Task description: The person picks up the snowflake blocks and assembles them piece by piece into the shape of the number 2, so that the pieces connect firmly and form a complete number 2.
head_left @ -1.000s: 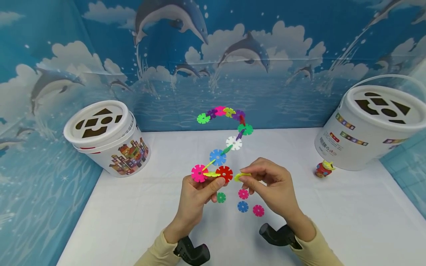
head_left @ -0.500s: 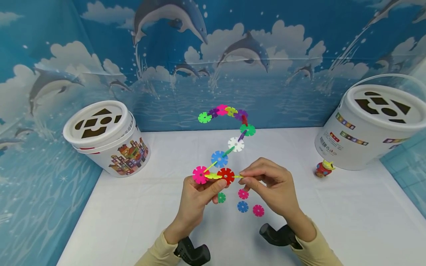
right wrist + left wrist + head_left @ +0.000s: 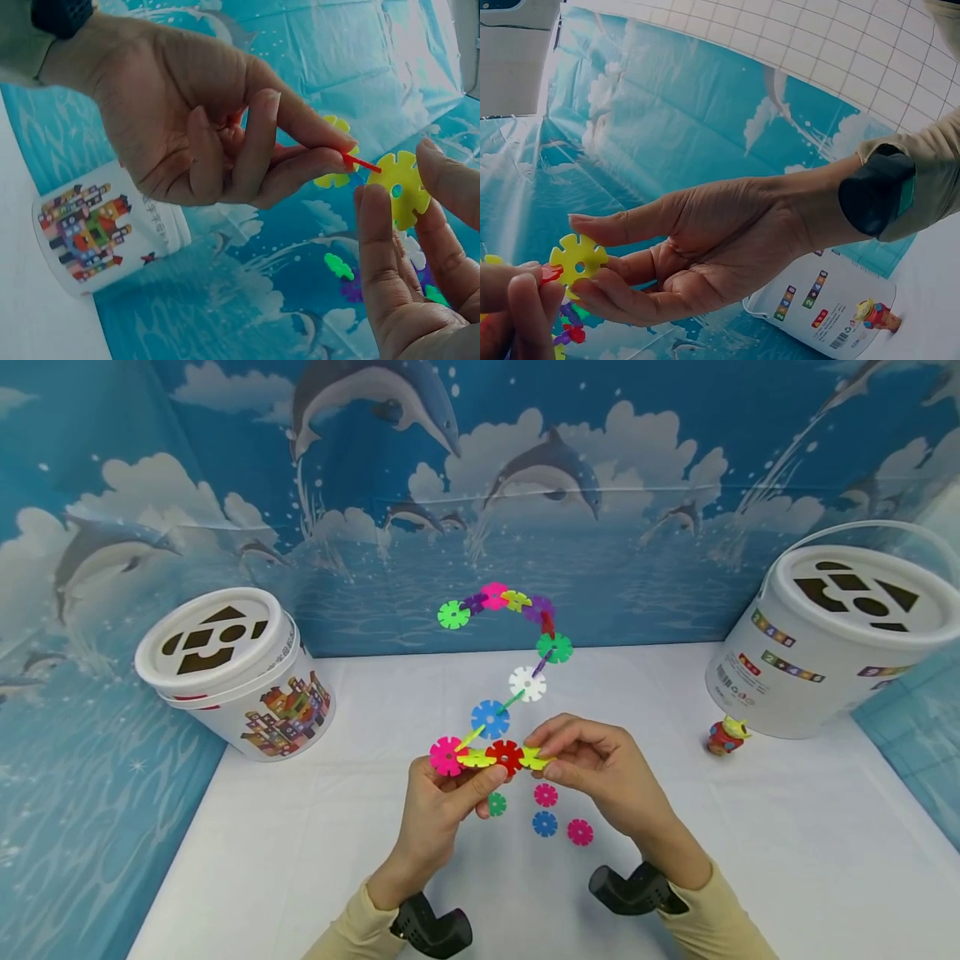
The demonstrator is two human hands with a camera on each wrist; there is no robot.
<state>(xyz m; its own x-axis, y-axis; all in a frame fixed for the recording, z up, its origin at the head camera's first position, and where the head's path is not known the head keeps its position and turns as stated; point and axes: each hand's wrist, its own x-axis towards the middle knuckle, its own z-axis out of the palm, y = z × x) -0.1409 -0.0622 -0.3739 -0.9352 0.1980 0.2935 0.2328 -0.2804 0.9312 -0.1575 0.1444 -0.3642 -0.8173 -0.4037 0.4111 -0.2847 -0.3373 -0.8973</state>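
My left hand pinches a red snowflake disc in a chain of notched plastic discs. A yellow snowflake disc is slotted onto its right edge, held at the rim by my right hand's thumb and fingers. In the right wrist view the red disc shows edge-on, meeting the yellow disc. Left of the red one come another yellow disc and a pink disc. From there the chain rises through a blue disc and a white disc, curving to a green end disc.
Loose discs lie on the white table: a green, a blue and two pink. Lidded buckets stand at left and right, with a small toy figure by the right one. A dolphin-print cloth hangs behind.
My right hand has brought the yellow disc leftward against the red disc; it first met edge-on and now shows more of its face. My left hand has stayed nearly still.
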